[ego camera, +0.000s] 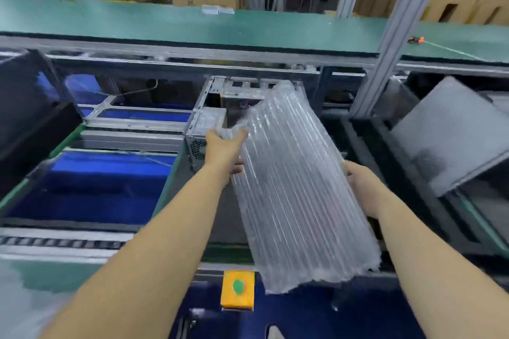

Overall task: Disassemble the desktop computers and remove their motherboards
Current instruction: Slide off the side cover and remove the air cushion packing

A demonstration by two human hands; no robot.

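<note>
The line (192, 22) runs across the view with its green belt at the back and blue bins (104, 181) to the left below it; a grey panel (446, 135) leans at the right. In the middle bay sits the case (203, 121), a bare metal desktop shell standing upright and open, its upper frame and vented side visible, the rest hidden behind the wrap (292, 187). The case looks stiff and fairly heavy, with thin sheet-metal edges that could cut, so the frame rails or the solid corners seem the best places to take hold, not the loose inner brackets. Whether a motherboard is inside cannot be told from here. The wrap, a clear air-column sheet, looks light, springy and somewhat slippery, and is held tilted in front of the case. The left hand (223, 146) pinches its upper left edge, thumb on top, just beside the case's near corner. The right hand (360, 181) grips the right edge lower down, fingers curled behind it, well apart from the case. A yellow button box (237, 290) sits at the near edge.
</note>
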